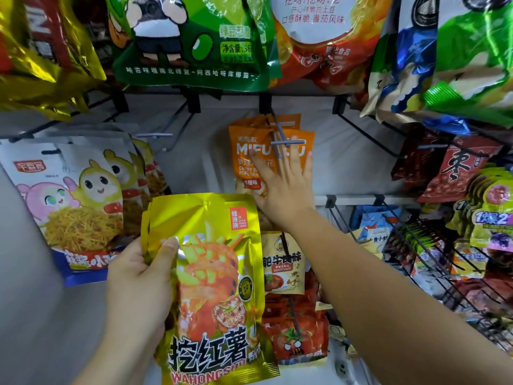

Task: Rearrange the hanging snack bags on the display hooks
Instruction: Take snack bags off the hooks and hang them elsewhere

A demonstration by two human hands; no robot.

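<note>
- left hand [138, 279]: clamped on a small stack of yellow snack bags [216, 273] at their left edge. Thumb curled over the front face, other fingers behind the stack.
- yellow snack bags: held upright in front of the lower middle of the display rack, not on any hook. Hang hole is visible at the top of the front bag.
- right hand [283, 187]: fingers straight and spread, palm flat against the orange popcorn bags [244, 151]. Pressing, not grasping anything.
- orange popcorn bags: several, hanging on the centre hook [279, 141], mid-height on the white back panel [355, 157]. The hook's grey cross tip sticks out in front of the front bag, at about fingertip level.
- second hook [159, 134]: same rail, to the left. Its grey tip shows between the popcorn bags and the white cartoon bags [69, 190].
- white cartoon bags: a row near the rack's left edge, same level as the popcorn bags, touching each other.
- top edge of the rack, left to right: gold bags [41, 51], green bag [188, 45], orange-red bag [319, 37], then blue and green bags [444, 65] at the top right corner.
- right edge: dark red bags [455, 173], mid-height. Below them is a wire basket [433, 254] with small packs, print too blurred to read.
- under the right forearm: tan bag [283, 262] above red tomato bags [297, 337], both on the lower row, just beside the right edge of the yellow bags, which overlap their left edges.
</note>
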